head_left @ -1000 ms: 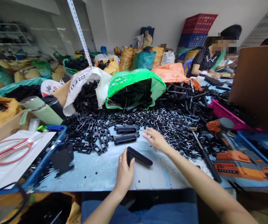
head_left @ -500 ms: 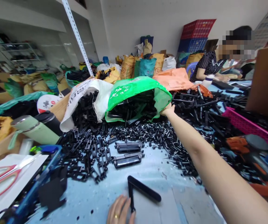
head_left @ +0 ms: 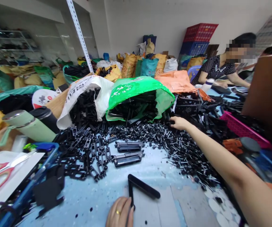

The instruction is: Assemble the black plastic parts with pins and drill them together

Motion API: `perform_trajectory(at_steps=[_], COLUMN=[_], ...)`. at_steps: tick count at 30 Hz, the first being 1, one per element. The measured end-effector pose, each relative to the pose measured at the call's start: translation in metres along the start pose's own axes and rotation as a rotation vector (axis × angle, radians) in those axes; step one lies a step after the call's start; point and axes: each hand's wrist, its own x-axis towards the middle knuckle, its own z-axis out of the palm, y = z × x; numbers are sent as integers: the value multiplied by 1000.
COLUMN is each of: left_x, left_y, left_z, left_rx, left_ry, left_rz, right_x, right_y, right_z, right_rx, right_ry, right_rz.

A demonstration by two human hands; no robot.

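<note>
At the bottom of the head view, my left hand (head_left: 119, 212), with a gold ring, has its fingers closed at the lower end of a black V-shaped hinged part (head_left: 144, 186) lying on the table. My right hand (head_left: 178, 123) is stretched far forward to the pile of black pieces beside the right edge of a green sack (head_left: 136, 82). Its fingers are bent together at a dark piece that is too small to make out. Between the hands lie two folded black assemblies (head_left: 129, 158) and a heap of small black pins with metal shafts (head_left: 147, 132).
Black slotted links (head_left: 93, 149) spread on the left, near a blue tray (head_left: 53, 154), red-handled scissors (head_left: 5, 171) and a green flask (head_left: 29, 126). A white sack (head_left: 102, 97), an orange sack (head_left: 173, 81) and a pink basket (head_left: 246, 129) surround more parts. A co-worker (head_left: 217, 67) sits at the back right.
My right hand has come away from the green sack's edge, down and slightly right onto the black pieces. My left hand stays at the hinged part; the whole view has shifted slightly.
</note>
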Motion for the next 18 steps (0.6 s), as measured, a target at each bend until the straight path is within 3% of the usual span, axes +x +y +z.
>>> perform_trajectory(at_steps=[3,6,9,12,15,18], left_x=[10,37,73,98,101,91], left_y=[3,11,23,32,36,40], left_z=[-12,-21,-19,-9,-5,-11], left_rx=[-27,-22,-42,-28,20,-113], left_ry=[-63,-162,-395,-641,-753,-726], left_rz=[27,48,165,273,235,62], right_x=[-54,-99,-132,-159,-192,-235], right_y=[-4,-3,-2,-11,-37,-83], right_z=[5,2,-8,-23,-34,-28], right_rx=[-19,-41,-93,-81,75,315], right_ry=[-2,14,57,210,388,427], right_rz=[-35,-36,-21,-51,-212,-424])
